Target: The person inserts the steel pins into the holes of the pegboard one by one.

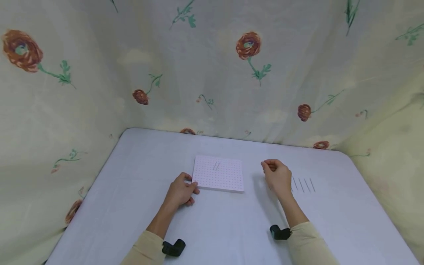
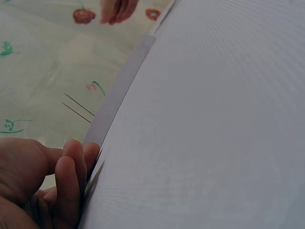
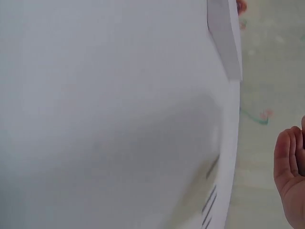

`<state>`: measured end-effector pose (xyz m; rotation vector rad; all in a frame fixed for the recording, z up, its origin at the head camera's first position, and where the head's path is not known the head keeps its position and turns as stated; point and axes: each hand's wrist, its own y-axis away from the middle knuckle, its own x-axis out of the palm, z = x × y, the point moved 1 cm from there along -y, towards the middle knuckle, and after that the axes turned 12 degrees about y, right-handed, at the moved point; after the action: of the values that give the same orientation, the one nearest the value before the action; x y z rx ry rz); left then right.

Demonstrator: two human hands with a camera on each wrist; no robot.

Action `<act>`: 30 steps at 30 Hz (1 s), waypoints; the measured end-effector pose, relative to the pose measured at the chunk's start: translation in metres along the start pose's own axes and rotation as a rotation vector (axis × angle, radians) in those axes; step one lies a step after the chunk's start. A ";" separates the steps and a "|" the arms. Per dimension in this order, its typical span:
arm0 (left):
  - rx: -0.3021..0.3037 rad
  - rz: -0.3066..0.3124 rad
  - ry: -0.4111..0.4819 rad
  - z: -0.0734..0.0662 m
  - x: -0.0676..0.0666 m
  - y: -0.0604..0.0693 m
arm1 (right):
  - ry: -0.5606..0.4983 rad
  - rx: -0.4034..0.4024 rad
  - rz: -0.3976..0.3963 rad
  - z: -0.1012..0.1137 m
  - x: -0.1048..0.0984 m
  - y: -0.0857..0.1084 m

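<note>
A white board with a grid of small holes lies on the table, and two thin sticks stand up from its upper middle. At the board's lower left corner my left hand grips the edge, thumb on the near corner. In the left wrist view, its fingers meet the board's side. My right hand is raised to the right of the board with thumb and forefinger brought together; whether a thin stick is between them cannot be seen. Several thin dark sticks lie just right of this hand.
A white-covered table carries everything. Flowered cloth hangs behind it and along both sides. A black wrist camera sits by the left sleeve, another black camera by the right one.
</note>
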<state>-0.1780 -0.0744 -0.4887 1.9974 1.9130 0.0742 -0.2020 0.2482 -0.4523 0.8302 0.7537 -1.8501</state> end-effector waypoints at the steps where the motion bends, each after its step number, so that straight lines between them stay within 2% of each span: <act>1: -0.002 -0.003 -0.005 0.001 0.000 -0.001 | 0.005 0.012 -0.009 -0.005 -0.005 -0.001; 7: -0.007 -0.005 -0.002 0.001 0.000 -0.001 | 0.059 0.063 -0.073 -0.038 -0.034 -0.005; 11: 0.000 0.000 0.003 0.001 0.000 0.000 | 0.112 0.111 -0.083 -0.064 -0.048 -0.004; 22: -0.008 0.015 0.017 0.000 -0.002 0.001 | 0.216 0.296 -0.006 -0.128 -0.087 -0.007; 30: -0.018 0.009 0.015 0.000 -0.001 0.002 | 0.272 0.296 0.046 -0.149 -0.099 -0.004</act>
<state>-0.1765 -0.0755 -0.4878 1.9993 1.9061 0.1093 -0.1398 0.4157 -0.4591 1.2983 0.6256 -1.8542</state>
